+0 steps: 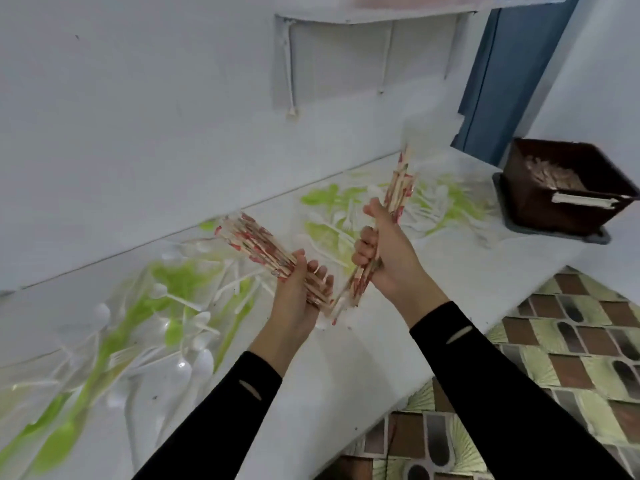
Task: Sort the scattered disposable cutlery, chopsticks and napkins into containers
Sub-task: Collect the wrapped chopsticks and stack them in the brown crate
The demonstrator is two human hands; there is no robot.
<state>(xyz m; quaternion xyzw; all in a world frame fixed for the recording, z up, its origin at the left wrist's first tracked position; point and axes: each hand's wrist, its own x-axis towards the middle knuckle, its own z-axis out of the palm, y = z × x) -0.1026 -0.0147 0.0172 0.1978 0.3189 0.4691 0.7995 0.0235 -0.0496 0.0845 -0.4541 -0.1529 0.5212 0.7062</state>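
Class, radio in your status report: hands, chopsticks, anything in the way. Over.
Left hand grips one chopstick bundle, right hand grips a second bundle. Brown bin stands far right. Loose cutlery litters the counter between.

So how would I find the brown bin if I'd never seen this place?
Follow the white counter to its far right end, beside the blue door frame. There the brown bin sits on a grey tray; it is the only dark, boxy thing, amid loose white and green cutlery.

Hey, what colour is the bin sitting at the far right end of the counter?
Dark brown: the bin stands on a grey tray, shown best in the head view.
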